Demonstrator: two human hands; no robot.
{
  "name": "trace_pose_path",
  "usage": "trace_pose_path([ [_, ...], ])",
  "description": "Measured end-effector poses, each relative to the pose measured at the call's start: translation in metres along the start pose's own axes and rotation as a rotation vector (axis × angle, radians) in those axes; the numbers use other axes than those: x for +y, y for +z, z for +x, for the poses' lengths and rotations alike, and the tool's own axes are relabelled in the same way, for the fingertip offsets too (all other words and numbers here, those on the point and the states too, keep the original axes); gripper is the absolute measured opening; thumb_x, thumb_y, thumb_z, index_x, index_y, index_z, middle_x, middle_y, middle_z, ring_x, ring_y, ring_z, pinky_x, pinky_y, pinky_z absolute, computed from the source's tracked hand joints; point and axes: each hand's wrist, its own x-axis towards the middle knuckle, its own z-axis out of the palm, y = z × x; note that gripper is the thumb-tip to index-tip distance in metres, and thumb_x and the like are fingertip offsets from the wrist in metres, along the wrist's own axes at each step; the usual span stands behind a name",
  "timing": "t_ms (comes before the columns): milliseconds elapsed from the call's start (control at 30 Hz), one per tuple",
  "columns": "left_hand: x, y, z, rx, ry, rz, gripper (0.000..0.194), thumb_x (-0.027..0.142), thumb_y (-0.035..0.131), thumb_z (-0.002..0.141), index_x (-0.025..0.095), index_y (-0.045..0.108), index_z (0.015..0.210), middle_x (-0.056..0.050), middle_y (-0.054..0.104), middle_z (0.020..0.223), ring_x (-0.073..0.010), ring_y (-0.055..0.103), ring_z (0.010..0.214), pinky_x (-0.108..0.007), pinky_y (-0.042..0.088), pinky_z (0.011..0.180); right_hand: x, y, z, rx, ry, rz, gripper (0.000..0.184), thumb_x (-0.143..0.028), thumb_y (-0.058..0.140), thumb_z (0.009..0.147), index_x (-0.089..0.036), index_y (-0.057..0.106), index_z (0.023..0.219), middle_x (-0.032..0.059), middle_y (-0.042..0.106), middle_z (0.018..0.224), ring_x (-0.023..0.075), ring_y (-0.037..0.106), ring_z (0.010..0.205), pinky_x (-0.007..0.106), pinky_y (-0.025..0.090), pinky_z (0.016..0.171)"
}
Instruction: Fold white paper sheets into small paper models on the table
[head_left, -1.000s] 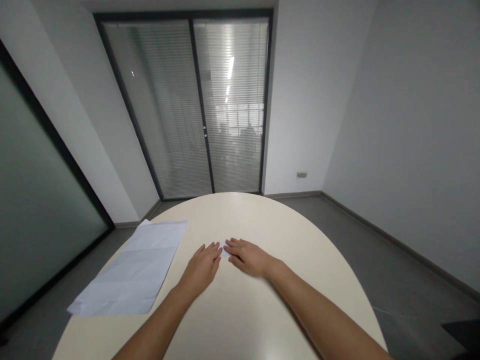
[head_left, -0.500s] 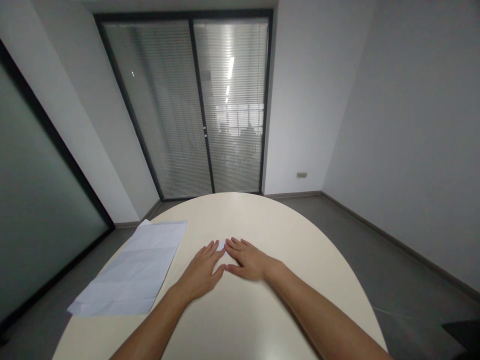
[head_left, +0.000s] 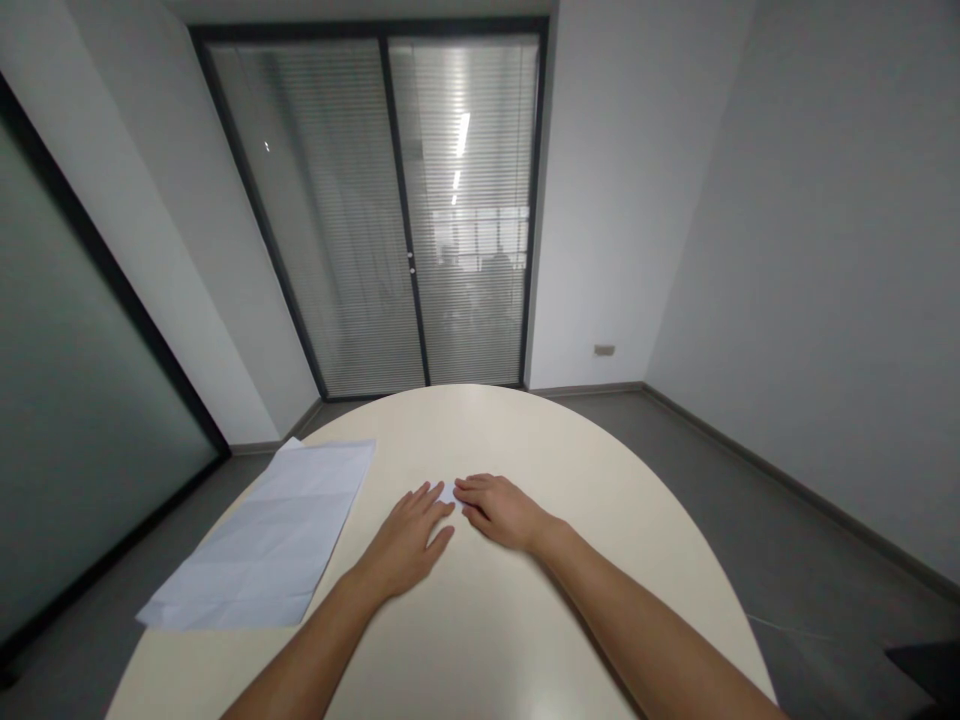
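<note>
Both my forearms [head_left: 322, 640] are reaching in from the near side of a round, cream-coloured table [head_left: 465, 630]. My left hand [head_left: 409, 540] is lying palm down, its fingers spreading and its thumb standing apart on the near side; it is gripping nothing that I can see. My right hand [head_left: 502, 512] is resting opposite, fingers close together and slightly bent; whether they are pinching anything, I cannot tell.

A small white piece of paper [head_left: 448, 492] is showing between my two sets of fingertips, lying just right of the left ones and just left of the right ones. Both hands are meeting it from opposite sides, neither clearly nearer. My fingers are hiding its ends, so its long axis is not showing.

Left of my left hand, well apart from the small piece, large creased white paper [head_left: 262, 540] is lying along the table's left side. Beyond the far edge, a dark-framed glass panel with blinds [head_left: 360, 230] is standing beside a pale wall [head_left: 615, 200].
</note>
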Motion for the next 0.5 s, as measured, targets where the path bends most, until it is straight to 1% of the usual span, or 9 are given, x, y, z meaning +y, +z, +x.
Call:
trace_pose_path([
  [133, 0.0004, 0.0034, 0.0006, 0.043, 0.004, 0.017, 0.039, 0.037, 0.042, 0.102, 0.023, 0.061, 0.133, -0.010, 0.049, 0.152, -0.0263, 0.041, 0.144, -0.051, 0.031, 0.118, -0.0007, -0.0042, -0.0012, 0.004, 0.029, -0.021, 0.033, -0.026, 0.049, 0.099, -0.018, 0.068, 0.125, 0.0127, 0.067, 0.130, 0.0244, 0.061, 0.120, 0.040, 0.044, 0.104],
  [267, 0.0003, 0.0037, 0.0010, 0.057, -0.011, 0.045, 0.042, 0.040, 0.040, 0.103, 0.023, 0.059, 0.136, -0.010, 0.048, 0.153, -0.0264, 0.040, 0.144, -0.050, 0.032, 0.117, 0.0003, -0.0054, -0.0024, 0.019, 0.059, -0.019, 0.032, -0.027, 0.050, 0.099, -0.020, 0.071, 0.121, 0.0101, 0.069, 0.126, 0.0231, 0.062, 0.114, 0.037, 0.045, 0.101],
  [367, -0.0002, 0.0044, 0.0010, 0.043, -0.021, 0.051, 0.044, 0.042, 0.041, 0.102, 0.023, 0.058, 0.137, -0.011, 0.047, 0.153, -0.0280, 0.040, 0.144, -0.051, 0.033, 0.117, 0.0017, -0.0051, -0.0031, 0.036, 0.053, -0.013, 0.031, -0.028, 0.052, 0.097, -0.021, 0.072, 0.119, 0.0089, 0.070, 0.125, 0.0228, 0.063, 0.113, 0.036, 0.046, 0.101],
  [500, -0.0020, 0.0083, 0.0005, 0.050, -0.030, 0.054, 0.044, 0.043, 0.044, 0.101, 0.023, 0.057, 0.138, -0.011, 0.047, 0.153, -0.0290, 0.041, 0.143, -0.053, 0.031, 0.117, 0.0033, -0.0051, -0.0041, 0.013, 0.034, -0.010, 0.034, -0.030, 0.058, 0.093, -0.019, 0.070, 0.123, 0.0102, 0.068, 0.129, 0.0240, 0.062, 0.114, 0.038, 0.046, 0.103],
])
